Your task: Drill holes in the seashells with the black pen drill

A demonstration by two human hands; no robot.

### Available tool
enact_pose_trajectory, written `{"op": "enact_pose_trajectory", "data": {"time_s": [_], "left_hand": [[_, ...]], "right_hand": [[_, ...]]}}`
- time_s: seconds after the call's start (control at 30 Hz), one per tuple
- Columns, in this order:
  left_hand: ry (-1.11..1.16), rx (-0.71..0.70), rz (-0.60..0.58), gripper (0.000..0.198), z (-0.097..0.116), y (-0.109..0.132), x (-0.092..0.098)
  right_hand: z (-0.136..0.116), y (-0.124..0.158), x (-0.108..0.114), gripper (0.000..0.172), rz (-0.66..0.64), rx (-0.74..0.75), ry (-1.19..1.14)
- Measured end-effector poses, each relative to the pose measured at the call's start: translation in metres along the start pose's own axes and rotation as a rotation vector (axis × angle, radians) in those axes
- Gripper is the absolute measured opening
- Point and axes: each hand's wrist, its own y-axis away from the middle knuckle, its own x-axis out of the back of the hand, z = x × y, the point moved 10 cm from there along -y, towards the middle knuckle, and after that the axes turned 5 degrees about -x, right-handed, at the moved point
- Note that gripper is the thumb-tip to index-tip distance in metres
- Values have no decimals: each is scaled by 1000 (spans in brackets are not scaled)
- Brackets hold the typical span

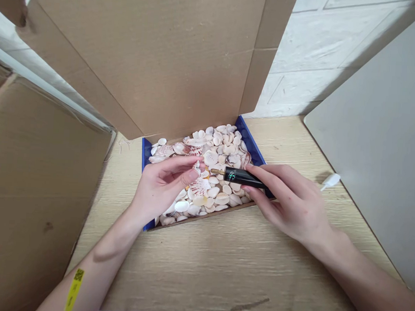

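Between the thumb and fingers of my left hand (166, 181) a small pale seashell (197, 165) is pinched, partly hidden by the fingertips. My right hand (289, 197) grips a black pen-shaped electric drill (243, 177) with a small lit display and a brass-coloured chuck (217, 172). The drill lies nearly level, its tip pointing left at the held shell; I cannot tell whether it touches. Both hands hover over a shallow box with blue side walls (252, 141), full of white, cream and reddish-striped shells (222, 199).
A tall cardboard flap (157, 55) stands up behind the box. To the left is a cardboard box (35, 179); to the right leans a grey panel (378, 136). A small white spoon-like piece (330, 181) lies on the wooden table (201, 266) near the panel. Behind is a white brick-patterned wall (314, 45).
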Motion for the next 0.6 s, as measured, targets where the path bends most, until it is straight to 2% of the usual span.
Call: {"op": "enact_pose_trajectory", "data": {"time_s": [0.2,0.33,0.6], "left_hand": [[-93,-54,-49,22,3,0,-4],[-166,-120,-107,23,10,1,-9],[-263,-130,-201,20,10,3,-18]], "right_hand": [[3,0,6,46,41,17,27],[4,-1,4,43,16,19,9],[6,2,-9,34,-87,-2,-30]]}}
